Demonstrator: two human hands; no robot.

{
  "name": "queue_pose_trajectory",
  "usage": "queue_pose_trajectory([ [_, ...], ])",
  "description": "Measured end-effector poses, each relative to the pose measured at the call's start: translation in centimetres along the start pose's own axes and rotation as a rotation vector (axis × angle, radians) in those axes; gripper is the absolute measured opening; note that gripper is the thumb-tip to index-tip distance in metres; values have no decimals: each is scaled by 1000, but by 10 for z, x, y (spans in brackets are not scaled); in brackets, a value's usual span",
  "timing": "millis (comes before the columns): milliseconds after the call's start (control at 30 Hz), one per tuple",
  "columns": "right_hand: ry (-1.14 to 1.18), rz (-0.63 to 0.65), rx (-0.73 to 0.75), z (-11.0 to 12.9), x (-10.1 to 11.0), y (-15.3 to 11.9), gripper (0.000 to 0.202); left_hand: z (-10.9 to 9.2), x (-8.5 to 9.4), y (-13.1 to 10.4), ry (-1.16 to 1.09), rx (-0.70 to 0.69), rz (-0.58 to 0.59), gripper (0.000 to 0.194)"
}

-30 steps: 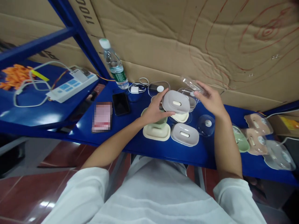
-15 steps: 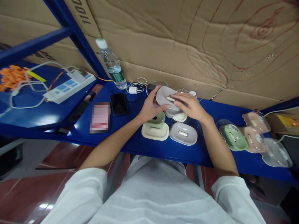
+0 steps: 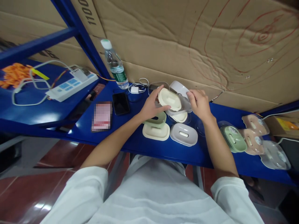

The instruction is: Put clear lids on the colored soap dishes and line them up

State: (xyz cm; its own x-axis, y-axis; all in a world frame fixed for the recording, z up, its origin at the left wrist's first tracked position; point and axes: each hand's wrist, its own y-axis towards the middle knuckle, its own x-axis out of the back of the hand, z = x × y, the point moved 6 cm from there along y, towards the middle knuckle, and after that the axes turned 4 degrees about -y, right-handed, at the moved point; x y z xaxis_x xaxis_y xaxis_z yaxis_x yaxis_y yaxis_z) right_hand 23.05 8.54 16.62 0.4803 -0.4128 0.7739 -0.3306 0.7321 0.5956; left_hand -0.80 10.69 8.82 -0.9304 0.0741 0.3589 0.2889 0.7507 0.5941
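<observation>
A cream oval tray is in my left hand, with the thumb along its near edge. My right hand pinches the edge of a pale grey dish, tilted up behind the tray. A clear or greyish piece lies partly hidden between them. Below, a green dish rests on another cream tray. Beside these sits a grey dish with a cream centre bar. One more cream piece lies beneath the held things.
At the right are a green dish, pinkish dishes and a clear-covered grey one. Left of my hands are a phone, a bottle, a white charger and a power strip. Cardboard stands behind.
The grey dish has come off the cream tray and moved up and right with my right hand. The cream tray now shows in my left hand.
</observation>
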Motion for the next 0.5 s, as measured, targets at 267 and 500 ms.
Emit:
queue_pose_trajectory([
  [267, -195, -23, 56, 8, 9, 1, 50, 21, 7, -4, 490, 198, -37, 105],
  [500, -320, 102, 70, 2, -5, -1, 35, 22, 1, -8, 587, 276, 39, 89],
])
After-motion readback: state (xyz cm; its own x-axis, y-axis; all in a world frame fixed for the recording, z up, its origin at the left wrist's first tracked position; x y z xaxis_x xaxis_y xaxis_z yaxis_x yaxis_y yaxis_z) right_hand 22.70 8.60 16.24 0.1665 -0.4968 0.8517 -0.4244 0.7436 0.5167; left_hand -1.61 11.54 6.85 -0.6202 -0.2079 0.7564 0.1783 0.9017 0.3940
